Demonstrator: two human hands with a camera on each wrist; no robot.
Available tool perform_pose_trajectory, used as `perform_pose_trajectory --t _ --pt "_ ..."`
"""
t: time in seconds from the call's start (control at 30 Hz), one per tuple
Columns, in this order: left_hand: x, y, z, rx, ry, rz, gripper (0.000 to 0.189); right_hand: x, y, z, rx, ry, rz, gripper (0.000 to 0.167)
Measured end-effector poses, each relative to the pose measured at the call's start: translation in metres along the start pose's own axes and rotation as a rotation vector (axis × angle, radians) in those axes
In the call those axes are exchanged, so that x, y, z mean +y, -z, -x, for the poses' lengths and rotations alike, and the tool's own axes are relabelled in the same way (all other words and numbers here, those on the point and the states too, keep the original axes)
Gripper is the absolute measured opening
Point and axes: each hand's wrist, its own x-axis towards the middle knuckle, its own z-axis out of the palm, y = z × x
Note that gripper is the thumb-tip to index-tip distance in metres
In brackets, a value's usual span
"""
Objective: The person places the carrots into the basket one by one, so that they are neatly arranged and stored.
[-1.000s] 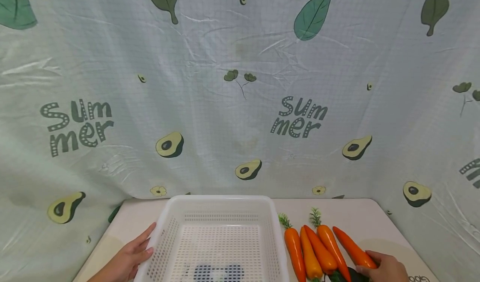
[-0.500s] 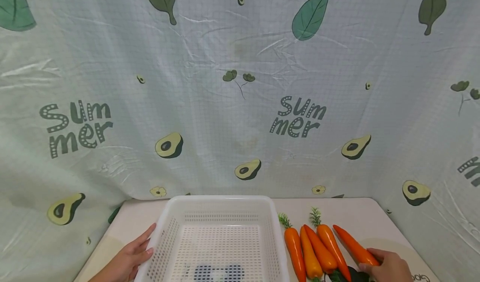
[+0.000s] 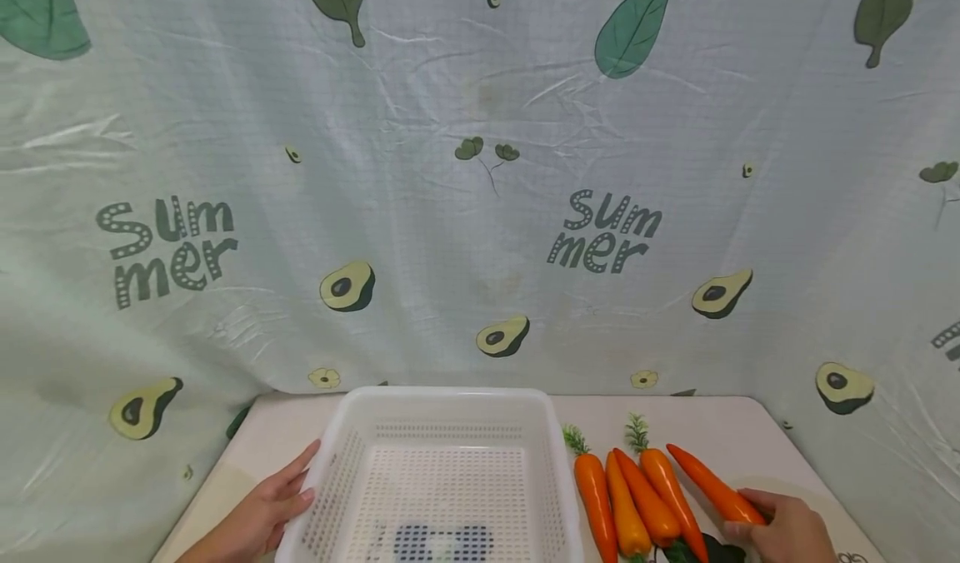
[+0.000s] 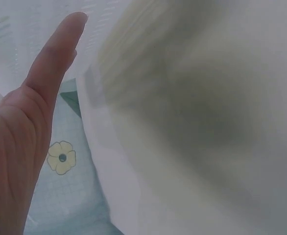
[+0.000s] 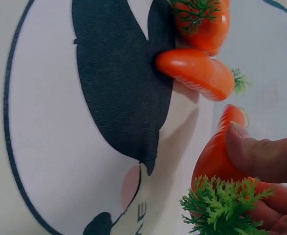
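My left hand (image 3: 266, 505) rests against the left side of a white perforated plastic basket (image 3: 450, 393), its fingers extended along the wall. At the right, my right hand (image 3: 791, 528) pinches a carrot (image 3: 708, 480) near its leafy end. That carrot slants up and to the left, with its narrow tip pointing away from me. In the right wrist view, the thumb (image 5: 261, 155) presses on the orange body, and green leaves (image 5: 224, 208) stick out beside the fingers; the hand hides them in the head view. Several other carrots (image 3: 595, 496) lie side by side between the basket and this hand.
A pale table (image 3: 723, 417) bears everything, with a dark printed shape (image 5: 119, 73) on its surface near the carrots. Behind it hangs a light curtain (image 3: 420, 213) printed with leaves, avocados and lettering. A bluish pattern (image 3: 442, 540) shows through the basket's floor.
My right hand has shifted slightly right with the carrot, whose gripped end has come a little right and up. The left hand keeps its place at the basket; the head view has shifted slightly.
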Motion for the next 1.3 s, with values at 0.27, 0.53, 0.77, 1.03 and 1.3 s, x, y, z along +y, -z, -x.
perform_pose_trajectory --t 0.27,0.53,0.77,1.03,1.3 --pt "0.006 -0.004 -0.002 0.047 0.016 -0.018 0.085 -0.012 0.009 0.003 0.015 0.075 0.034 0.071" --pt "0.006 -0.004 -0.002 0.060 0.028 -0.011 0.085 -0.026 0.012 0.008 0.021 0.095 0.017 0.062" --pt "0.002 -0.002 0.001 0.011 0.005 0.016 0.085 -0.034 0.014 0.008 0.006 0.125 0.018 0.056" --pt "-0.001 0.000 0.001 -0.017 -0.004 0.036 0.086 -0.045 0.017 0.011 0.023 0.195 0.040 0.057" --pt "-0.003 0.002 0.001 -0.027 -0.004 0.045 0.088 -0.056 0.017 0.015 0.026 0.228 0.034 0.055"
